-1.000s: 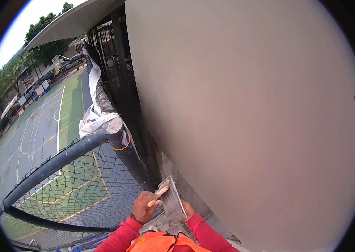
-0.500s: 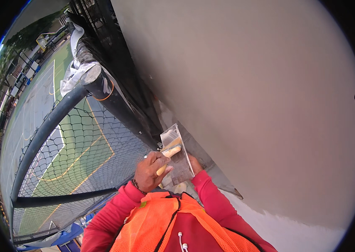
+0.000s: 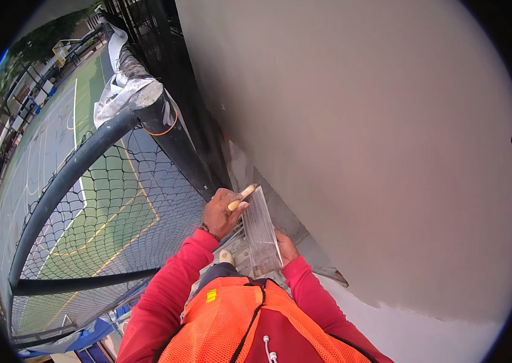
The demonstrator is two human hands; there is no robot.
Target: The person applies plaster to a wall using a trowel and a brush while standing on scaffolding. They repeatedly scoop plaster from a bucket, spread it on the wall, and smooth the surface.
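Observation:
My left hand (image 3: 222, 212) is closed round the pale wooden handle of a brush (image 3: 244, 197), whose head reaches the far end of a flat metal trowel (image 3: 262, 233). The bristle end is hard to make out at this angle. The trowel is a long rectangular plate, wet-looking and streaked, its broad face turned up toward me. My right hand (image 3: 287, 247) grips it from the right and below, with most of the fingers hidden behind the plate.
A smooth grey-plastered wall (image 3: 377, 151) rises close on the right, with a white lower strip (image 3: 413, 333). To the left stands a dark pipe frame (image 3: 56, 181) with chain-link mesh, above a green and blue sports court (image 3: 101, 199). White cloth (image 3: 119, 100) wraps the post top.
The brush has slid away from me, from the middle of the trowel to its far end. My left arm reaches farther out, and more of the plate's face shows.

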